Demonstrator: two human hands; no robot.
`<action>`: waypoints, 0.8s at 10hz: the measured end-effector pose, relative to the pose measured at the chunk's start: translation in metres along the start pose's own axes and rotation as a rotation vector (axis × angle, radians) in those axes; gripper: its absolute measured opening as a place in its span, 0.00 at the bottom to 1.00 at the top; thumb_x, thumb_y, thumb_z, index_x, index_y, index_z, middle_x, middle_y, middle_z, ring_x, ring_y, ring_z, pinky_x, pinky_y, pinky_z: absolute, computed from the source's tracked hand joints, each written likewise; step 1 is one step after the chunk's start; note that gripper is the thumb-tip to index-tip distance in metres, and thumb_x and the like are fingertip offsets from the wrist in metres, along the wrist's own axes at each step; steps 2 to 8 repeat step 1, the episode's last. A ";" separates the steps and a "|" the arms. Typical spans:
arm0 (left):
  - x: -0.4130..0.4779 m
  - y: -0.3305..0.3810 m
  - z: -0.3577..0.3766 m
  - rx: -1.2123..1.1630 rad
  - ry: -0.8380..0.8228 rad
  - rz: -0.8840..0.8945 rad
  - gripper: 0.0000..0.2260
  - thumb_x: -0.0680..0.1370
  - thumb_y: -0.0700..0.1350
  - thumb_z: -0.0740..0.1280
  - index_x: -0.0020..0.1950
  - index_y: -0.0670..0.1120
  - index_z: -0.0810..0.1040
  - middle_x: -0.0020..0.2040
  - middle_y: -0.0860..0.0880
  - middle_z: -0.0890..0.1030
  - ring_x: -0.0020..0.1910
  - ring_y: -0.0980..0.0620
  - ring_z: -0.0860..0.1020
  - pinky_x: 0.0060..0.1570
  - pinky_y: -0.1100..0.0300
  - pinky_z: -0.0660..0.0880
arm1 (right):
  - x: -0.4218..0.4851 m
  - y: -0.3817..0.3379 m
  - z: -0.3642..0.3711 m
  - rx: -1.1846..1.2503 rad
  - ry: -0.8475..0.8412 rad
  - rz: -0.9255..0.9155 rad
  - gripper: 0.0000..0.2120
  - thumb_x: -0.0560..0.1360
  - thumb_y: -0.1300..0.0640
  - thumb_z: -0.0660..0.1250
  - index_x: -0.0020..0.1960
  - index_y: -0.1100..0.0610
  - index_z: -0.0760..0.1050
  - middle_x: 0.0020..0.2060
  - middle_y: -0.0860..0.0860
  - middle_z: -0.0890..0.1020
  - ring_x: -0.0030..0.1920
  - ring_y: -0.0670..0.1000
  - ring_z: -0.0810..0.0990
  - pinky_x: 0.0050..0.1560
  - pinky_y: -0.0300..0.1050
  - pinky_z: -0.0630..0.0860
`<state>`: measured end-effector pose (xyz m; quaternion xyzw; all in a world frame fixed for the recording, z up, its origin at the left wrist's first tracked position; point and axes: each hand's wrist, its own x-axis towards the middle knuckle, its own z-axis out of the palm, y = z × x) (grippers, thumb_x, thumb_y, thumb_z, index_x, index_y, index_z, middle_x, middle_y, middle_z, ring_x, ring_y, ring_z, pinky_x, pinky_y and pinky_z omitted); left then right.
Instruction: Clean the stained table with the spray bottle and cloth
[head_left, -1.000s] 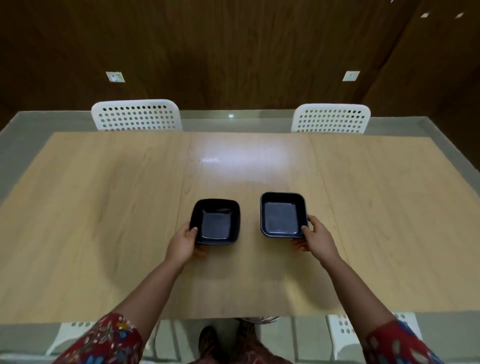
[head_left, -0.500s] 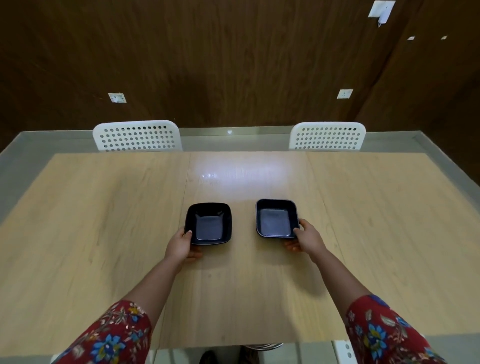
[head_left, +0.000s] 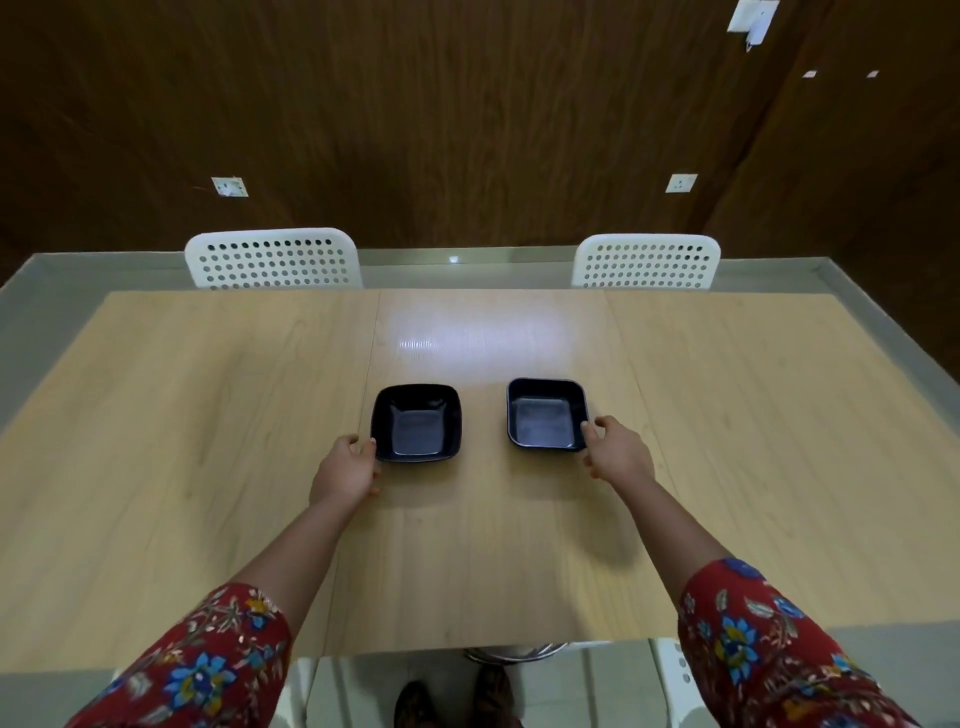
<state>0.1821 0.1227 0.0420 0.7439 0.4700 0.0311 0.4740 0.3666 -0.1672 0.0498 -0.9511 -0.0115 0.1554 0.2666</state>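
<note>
Room: dark wood-panelled wall (head_left: 467, 130) at the back with a few white sockets (head_left: 229, 186) on it, grey floor (head_left: 62, 291) round the table, and two white perforated chairs (head_left: 272, 258) tucked in on the far side.
Surface: light wood-grain table (head_left: 182, 467) with a glare patch near the far middle. Honestly, no stain showed up from your head view, so I couldn't tell where the dirty bit was.
What changed: not much. Over the last second your head tipped up, so more wall came into shot. Both hands stayed parked on the bowls, and the bowls stayed flat on the table, side by side with a gap between them.
Left side: your left hand (head_left: 345, 470) held the near left corner of the left black bowl (head_left: 415, 423), thumb against the rim and fingers curled low beside it.
Right side: same deal. Your right hand (head_left: 618, 457) pinched the near right corner of the right black bowl (head_left: 545, 414).
Spray bottle and cloth: neither was in view anywhere, so you had nothing to clean with yet.
What it meant: my read is that cleaning hadn't started. You were still busy with dishes, and both hands needed freeing up first.
</note>
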 end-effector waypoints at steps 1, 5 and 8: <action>-0.004 0.012 -0.017 0.044 0.045 0.051 0.16 0.80 0.48 0.60 0.67 0.46 0.72 0.42 0.48 0.82 0.35 0.47 0.82 0.45 0.52 0.78 | -0.008 -0.015 -0.016 -0.001 0.081 -0.069 0.19 0.78 0.45 0.57 0.63 0.53 0.74 0.47 0.54 0.84 0.44 0.56 0.83 0.47 0.51 0.80; -0.004 0.012 -0.017 0.044 0.045 0.051 0.16 0.80 0.48 0.60 0.67 0.46 0.72 0.42 0.48 0.82 0.35 0.47 0.82 0.45 0.52 0.78 | -0.008 -0.015 -0.016 -0.001 0.081 -0.069 0.19 0.78 0.45 0.57 0.63 0.53 0.74 0.47 0.54 0.84 0.44 0.56 0.83 0.47 0.51 0.80; -0.004 0.012 -0.017 0.044 0.045 0.051 0.16 0.80 0.48 0.60 0.67 0.46 0.72 0.42 0.48 0.82 0.35 0.47 0.82 0.45 0.52 0.78 | -0.008 -0.015 -0.016 -0.001 0.081 -0.069 0.19 0.78 0.45 0.57 0.63 0.53 0.74 0.47 0.54 0.84 0.44 0.56 0.83 0.47 0.51 0.80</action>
